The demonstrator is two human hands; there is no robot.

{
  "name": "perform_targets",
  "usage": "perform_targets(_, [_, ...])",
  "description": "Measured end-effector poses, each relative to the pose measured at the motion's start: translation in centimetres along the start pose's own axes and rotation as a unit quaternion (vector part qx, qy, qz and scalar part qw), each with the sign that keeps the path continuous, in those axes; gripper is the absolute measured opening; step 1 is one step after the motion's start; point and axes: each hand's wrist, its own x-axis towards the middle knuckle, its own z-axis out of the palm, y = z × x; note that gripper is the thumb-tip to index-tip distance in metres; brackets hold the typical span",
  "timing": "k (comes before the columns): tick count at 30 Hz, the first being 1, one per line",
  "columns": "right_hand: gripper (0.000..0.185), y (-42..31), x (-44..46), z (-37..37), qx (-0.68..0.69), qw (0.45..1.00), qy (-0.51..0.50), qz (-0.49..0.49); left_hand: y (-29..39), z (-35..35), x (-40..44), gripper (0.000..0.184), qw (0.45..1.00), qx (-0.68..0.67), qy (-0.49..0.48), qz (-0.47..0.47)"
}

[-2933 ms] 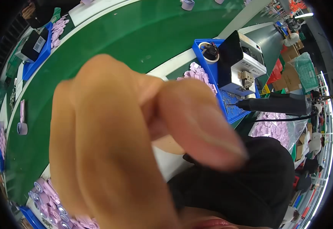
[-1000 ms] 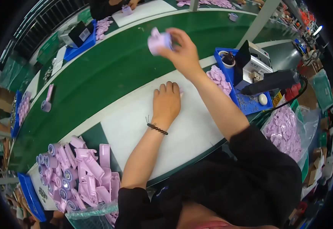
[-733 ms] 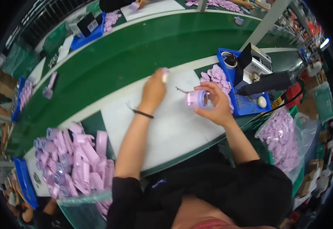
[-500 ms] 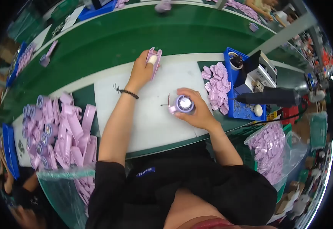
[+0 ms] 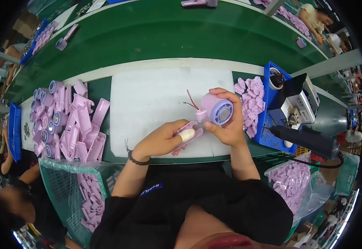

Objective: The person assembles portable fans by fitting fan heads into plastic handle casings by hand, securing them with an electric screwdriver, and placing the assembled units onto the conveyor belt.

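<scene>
My left hand (image 5: pixel 162 139) is closed round a pink handle shell (image 5: pixel 195 135), with a white covering on the thumb resting in it. To its right, my right hand (image 5: pixel 233 124) grips a pink and lilac fan head (image 5: pixel 218 108), its round grille facing down and right. Red and dark wires (image 5: pixel 191 101) stick up from the neck of the fan head. The neck is right beside the end of the shell; whether they touch I cannot tell. Both hands are above the near part of the white mat (image 5: pixel 148 95).
Pink shells and fan heads (image 5: pixel 71 120) are heaped left. Small pink parts (image 5: pixel 253 101) lie right, beside a blue tray (image 5: pixel 268 139), a boxy device (image 5: pixel 299 103) and a black electric screwdriver (image 5: pixel 305 137). Behind runs a green belt (image 5: pixel 148 41). Other people sit at left and far right.
My left hand has come down and right with the shell, toward the fan head. My right hand has moved slightly right and turned the fan head. The view has shifted.
</scene>
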Motion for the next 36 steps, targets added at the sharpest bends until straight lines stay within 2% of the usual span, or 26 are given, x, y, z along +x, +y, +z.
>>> perform_targets(4, [0.069,0.1,0.5,-0.4,-0.008,0.998,-0.058,-0.027,-2.2,1.3,1.5,0.025,0.981,-0.032,0.082,0.174])
perform_targets(10, [0.071,0.9,0.2,-1.7,-0.048,0.991,-0.122,0.009,-2.0,1.0,1.9,0.023,0.991,-0.008,0.083,0.104])
perform_targets(15, [0.075,-0.2,0.0,-0.2,-0.045,0.996,-0.036,0.066,-2.8,1.1,2.2,0.016,0.976,0.073,0.135,0.153])
perform_targets(19, [0.079,0.1,-1.1,1.7,-0.11,0.989,0.044,0.087,-3.4,0.9,2.5,0.018,0.934,0.175,0.217,0.224])
perform_targets(20, [0.079,-0.1,-1.1,2.3,-0.111,0.989,0.049,0.088,-3.4,0.9,2.5,0.018,0.935,0.176,0.213,0.224])
perform_targets(24, [0.075,-1.5,-1.2,3.7,0.036,0.981,0.106,0.161,-3.1,1.7,2.4,0.024,0.932,0.077,0.273,0.224])
perform_targets(25, [0.075,-1.6,-1.4,3.4,0.032,0.98,0.111,0.16,-2.8,1.8,2.8,0.024,0.934,0.076,0.267,0.226])
perform_targets(27, [0.073,-1.2,-1.5,3.0,-0.037,0.991,0.088,0.098,-1.9,1.2,4.3,0.023,0.853,0.166,0.372,0.327])
perform_targets(29, [0.071,-0.8,-1.4,2.7,-0.104,0.992,0.062,0.035,-1.0,0.8,5.2,0.023,0.74,0.249,0.466,0.417])
perform_targets(30, [0.071,-0.9,-1.2,2.7,-0.105,0.992,0.064,0.033,-0.4,0.7,4.7,0.023,0.74,0.249,0.464,0.419])
perform_targets(32, [0.066,-1.4,-1.0,2.6,-0.168,0.984,0.055,-0.028,1.2,0.2,2.2,0.024,0.775,0.381,0.362,0.35])
perform_targets(34, [0.062,-1.7,-0.6,2.4,-0.229,0.968,0.045,-0.094,2.2,0.2,0.4,0.024,0.78,0.504,0.25,0.274])
perform_targets(36, [0.062,-1.8,-0.6,2.1,-0.242,0.962,0.046,-0.121,2.2,1.1,0.4,0.024,0.778,0.504,0.27,0.262])
